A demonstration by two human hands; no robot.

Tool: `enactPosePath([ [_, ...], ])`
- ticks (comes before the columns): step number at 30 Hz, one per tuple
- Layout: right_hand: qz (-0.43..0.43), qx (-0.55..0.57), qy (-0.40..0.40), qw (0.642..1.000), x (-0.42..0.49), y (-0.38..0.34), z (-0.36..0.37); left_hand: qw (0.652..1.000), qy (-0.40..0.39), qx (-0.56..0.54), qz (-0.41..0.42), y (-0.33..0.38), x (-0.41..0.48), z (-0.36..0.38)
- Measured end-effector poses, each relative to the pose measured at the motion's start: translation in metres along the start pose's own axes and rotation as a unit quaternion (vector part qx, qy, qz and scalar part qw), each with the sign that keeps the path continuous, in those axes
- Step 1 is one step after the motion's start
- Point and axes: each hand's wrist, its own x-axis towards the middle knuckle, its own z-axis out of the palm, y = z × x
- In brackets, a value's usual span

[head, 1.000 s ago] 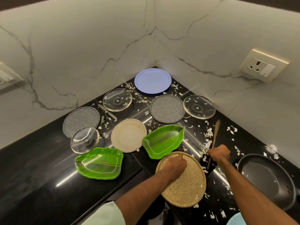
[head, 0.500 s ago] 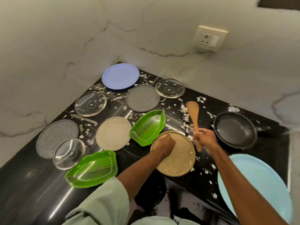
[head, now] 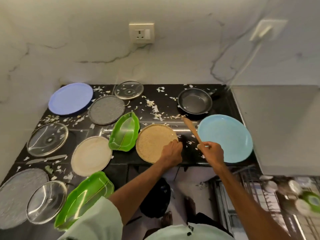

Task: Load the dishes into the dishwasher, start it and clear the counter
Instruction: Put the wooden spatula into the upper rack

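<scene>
My left hand [head: 171, 153] grips the near right rim of a round tan speckled plate [head: 154, 141] at the front edge of the black counter [head: 223, 108]. My right hand [head: 212, 151] holds the handle of a wooden spatula [head: 191, 129], whose blade points away toward a black frying pan [head: 194, 101]. A light blue plate [head: 225, 137] lies just right of the spatula. Two green leaf-shaped dishes [head: 124, 132] [head: 84, 196], a cream plate [head: 91, 155], a purple plate [head: 71, 98], two grey plates and three glass lids [head: 47, 138] are spread across the counter.
White food scraps [head: 154, 108] litter the counter, thickest between the pan and the grey plate [head: 106, 110]. A knife [head: 46, 158] lies at the left. An open dishwasher rack [head: 259, 196] with dishes sits low right. A wall socket [head: 141, 32] is straight ahead.
The view has swung right, bringing the light blue plate and the dishwasher rack into sight. My right hand has tilted the spatula with its blade now near the pan. My left hand stays on the tan plate.
</scene>
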Motion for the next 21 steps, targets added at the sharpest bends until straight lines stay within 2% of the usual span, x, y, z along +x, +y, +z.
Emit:
enactPosePath([
  [3, -0.032, 0.004, 0.059, 0.998, -0.019, 0.025, -0.030, 0.998, 0.005, -0.002, 0.057, 0.038, 0.007, 0.004],
  [11, 0.025, 0.018, 0.208, 0.978, -0.051, 0.110, -0.140, 0.982, -0.035, -0.009, 0.183, 0.164, 0.027, 0.024],
  [21, 0.167, 0.042, 0.372, 0.912, -0.091, 0.254, -0.272, 0.943, -0.138, 0.033, 0.301, 0.359, 0.049, 0.104],
])
